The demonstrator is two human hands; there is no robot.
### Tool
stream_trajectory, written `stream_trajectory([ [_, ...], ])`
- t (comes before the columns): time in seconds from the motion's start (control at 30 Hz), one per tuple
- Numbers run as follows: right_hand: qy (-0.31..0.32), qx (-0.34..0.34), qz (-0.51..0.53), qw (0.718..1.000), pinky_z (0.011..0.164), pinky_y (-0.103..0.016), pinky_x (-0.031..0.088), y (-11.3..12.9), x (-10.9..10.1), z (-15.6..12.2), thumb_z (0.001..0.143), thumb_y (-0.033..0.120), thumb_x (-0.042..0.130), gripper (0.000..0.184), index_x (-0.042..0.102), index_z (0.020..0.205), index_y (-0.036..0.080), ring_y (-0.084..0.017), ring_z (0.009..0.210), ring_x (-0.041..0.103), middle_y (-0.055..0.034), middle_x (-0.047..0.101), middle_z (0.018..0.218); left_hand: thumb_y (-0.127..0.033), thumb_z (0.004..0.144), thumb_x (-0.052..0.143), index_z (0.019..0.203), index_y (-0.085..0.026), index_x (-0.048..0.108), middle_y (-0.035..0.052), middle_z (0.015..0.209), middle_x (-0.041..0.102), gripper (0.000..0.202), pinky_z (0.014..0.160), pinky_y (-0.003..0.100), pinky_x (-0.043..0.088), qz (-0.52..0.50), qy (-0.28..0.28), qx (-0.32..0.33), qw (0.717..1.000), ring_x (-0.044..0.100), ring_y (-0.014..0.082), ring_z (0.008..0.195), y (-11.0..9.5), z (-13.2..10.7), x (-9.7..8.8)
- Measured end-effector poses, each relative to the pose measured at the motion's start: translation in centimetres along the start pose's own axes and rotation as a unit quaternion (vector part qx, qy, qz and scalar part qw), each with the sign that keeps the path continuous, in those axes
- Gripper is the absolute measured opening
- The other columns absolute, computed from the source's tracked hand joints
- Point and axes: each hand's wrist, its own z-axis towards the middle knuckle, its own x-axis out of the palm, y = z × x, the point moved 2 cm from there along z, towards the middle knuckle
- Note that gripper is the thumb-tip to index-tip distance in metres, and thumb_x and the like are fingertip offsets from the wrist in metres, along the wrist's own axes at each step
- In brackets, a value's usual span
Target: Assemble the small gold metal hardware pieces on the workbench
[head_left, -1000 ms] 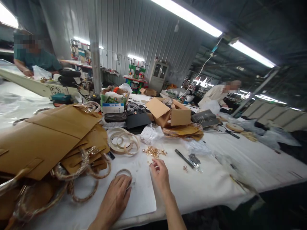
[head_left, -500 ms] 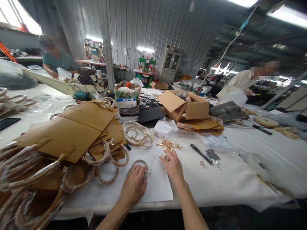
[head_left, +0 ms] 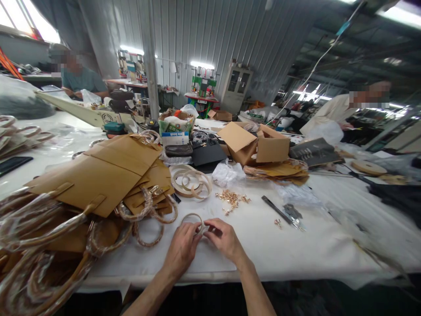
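Note:
My left hand [head_left: 182, 248] is closed on a pale ring-shaped handle [head_left: 191, 217] that rests on the white table [head_left: 296, 245]. My right hand [head_left: 224, 239] is pinched at the ring's right side, its fingertips meeting those of the left hand; what they pinch is too small to name. A small heap of gold metal fittings [head_left: 232, 199] lies just beyond the hands. Stacked tan leather bag panels [head_left: 98, 175] with wrapped round handles lie to the left.
More pale rings [head_left: 190, 182] sit behind the hands. A dark tool [head_left: 274, 209] and small metal parts lie to the right. Open cardboard boxes [head_left: 258, 149], a black pouch and plastic bags crowd the far side. One person works at far left, another at far right.
My right hand has drawn back from the gold fittings to the ring. My left hand has moved from lying over the ring to gripping it. The camera has tilted a little.

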Motion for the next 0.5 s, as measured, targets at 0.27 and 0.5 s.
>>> stream_trajectory([
  [0.27, -0.034, -0.019, -0.013, 0.999, 0.078, -0.03, 0.057, -0.8, 0.9, -0.4, 0.095, 0.031, 0.067, 0.014, 0.079, 0.096, 0.024, -0.02, 0.084, 0.072, -0.0044, 0.076, 0.091, -0.02, 0.104, 0.05, 0.129, -0.026, 0.058, 0.0082, 0.11, 0.067, 0.027, 0.084, 0.039, 0.055, 0.074, 0.004, -0.004, 0.997, 0.065, 0.0255, 0.095, -0.3, -0.2, 0.2],
  [0.5, -0.064, -0.007, -0.019, 0.998, 0.073, -0.029, 0.054, -0.4, 1.0, -2.1, 0.096, 0.029, 0.064, 0.014, 0.076, 0.094, 0.024, -0.018, 0.08, 0.069, -0.0033, 0.074, 0.089, -0.009, 0.1, 0.047, 0.133, -0.03, 0.057, 0.0093, 0.14, 0.056, 0.04, 0.083, 0.038, 0.056, 0.152, 0.04, 0.009, 0.988, 0.066, 0.0211, 0.09, 0.1, -0.1, 1.0],
])
